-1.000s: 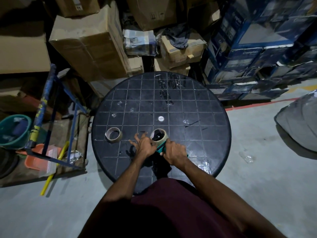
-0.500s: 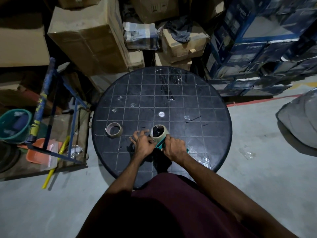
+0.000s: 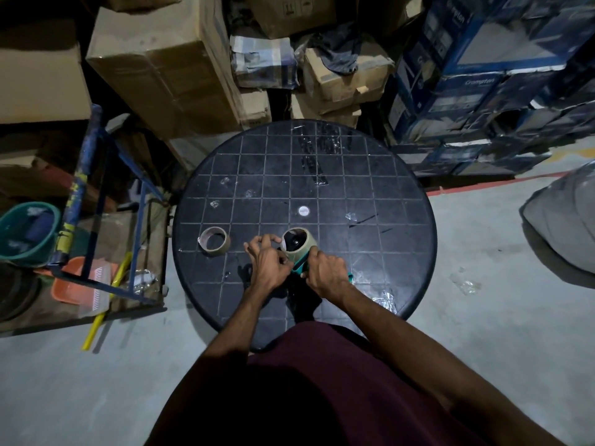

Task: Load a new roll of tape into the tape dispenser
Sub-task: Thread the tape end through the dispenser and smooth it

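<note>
Stacked cardboard boxes and blue cartons ringed one round black table as I watched through the head camera. Two tape rolls were in sight: one tape roll sat mounted on the single teal tape dispenser near the table's front edge, and a spare roll lay flat well to its left. My right hand was wrapped around the dispenser's handle. My left hand pinched at the mounted roll's side, fingers curled; whether it had the tape's end, I could not tell.
</note>
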The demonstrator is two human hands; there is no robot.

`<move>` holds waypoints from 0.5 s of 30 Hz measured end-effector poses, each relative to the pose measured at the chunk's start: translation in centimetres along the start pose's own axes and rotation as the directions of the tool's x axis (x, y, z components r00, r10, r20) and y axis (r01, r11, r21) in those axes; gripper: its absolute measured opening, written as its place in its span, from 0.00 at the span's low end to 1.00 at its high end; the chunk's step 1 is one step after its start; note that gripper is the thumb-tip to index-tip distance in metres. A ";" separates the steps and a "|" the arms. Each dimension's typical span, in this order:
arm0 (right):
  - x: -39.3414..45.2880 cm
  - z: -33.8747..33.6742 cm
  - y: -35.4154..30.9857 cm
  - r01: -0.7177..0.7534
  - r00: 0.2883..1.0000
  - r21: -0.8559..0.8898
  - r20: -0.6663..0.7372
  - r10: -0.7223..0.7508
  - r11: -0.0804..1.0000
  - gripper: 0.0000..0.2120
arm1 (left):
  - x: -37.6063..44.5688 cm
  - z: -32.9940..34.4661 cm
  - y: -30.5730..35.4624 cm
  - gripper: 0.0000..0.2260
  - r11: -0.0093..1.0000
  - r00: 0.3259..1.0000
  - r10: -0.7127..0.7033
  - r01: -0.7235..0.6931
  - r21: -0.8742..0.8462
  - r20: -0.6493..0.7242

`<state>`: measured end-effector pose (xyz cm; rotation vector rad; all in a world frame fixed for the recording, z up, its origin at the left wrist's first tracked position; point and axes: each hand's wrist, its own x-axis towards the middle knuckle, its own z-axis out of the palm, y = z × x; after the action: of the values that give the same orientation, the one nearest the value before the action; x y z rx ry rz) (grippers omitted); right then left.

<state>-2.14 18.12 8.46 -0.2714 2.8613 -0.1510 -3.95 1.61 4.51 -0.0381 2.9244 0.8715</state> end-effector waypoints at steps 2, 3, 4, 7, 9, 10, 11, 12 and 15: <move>0.0 0.1 0.0 -0.001 1.000 0.006 -0.002 0.001 1.000 0.24 | 0.1 -0.1 0.0 0.03 1.000 1.000 0.002 -0.002 0.010 0.006; 0.0 0.1 0.1 -0.001 1.000 0.011 -0.004 0.001 1.000 0.24 | 0.1 -0.2 0.1 0.03 1.000 1.000 0.005 -0.005 0.016 0.000; 0.0 0.1 0.2 -0.002 1.000 0.021 -0.007 0.002 1.000 0.24 | 0.1 -0.4 0.3 0.03 1.000 1.000 0.008 -0.007 0.021 -0.006; 0.2 0.0 0.7 0.000 1.000 0.033 0.021 0.000 0.999 0.25 | 0.1 -0.8 1.0 0.04 0.999 1.000 -0.026 0.026 0.028 0.004; 0.4 -0.1 1.1 -0.006 0.999 0.034 0.034 0.005 0.999 0.29 | 0.3 -1.3 1.5 0.04 0.996 0.996 -0.085 0.085 0.027 0.008; 0.4 -0.2 1.2 -0.017 1.000 0.049 0.023 0.016 0.999 0.33 | 0.5 -1.7 1.7 0.04 0.993 0.993 -0.116 0.116 0.028 0.019; 0.4 -0.3 1.2 -0.028 1.000 0.065 0.005 0.028 0.997 0.38 | 0.7 -2.0 2.0 0.05 0.990 0.990 -0.137 0.135 0.038 0.035; 0.3 -0.4 1.3 -0.032 0.999 0.070 -0.014 0.033 0.997 0.42 | 1.0 -2.4 2.3 0.06 0.988 0.988 -0.142 0.139 0.062 0.055; 0.3 -0.7 1.1 -0.035 0.998 0.041 -0.047 0.037 0.999 0.45 | 1.7 -3.2 3.6 0.11 0.979 0.988 -0.116 0.097 0.178 0.103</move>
<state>-2.82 19.21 8.93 -0.2115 2.9050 -0.2102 -6.13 2.84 8.97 -0.1281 2.8491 0.5820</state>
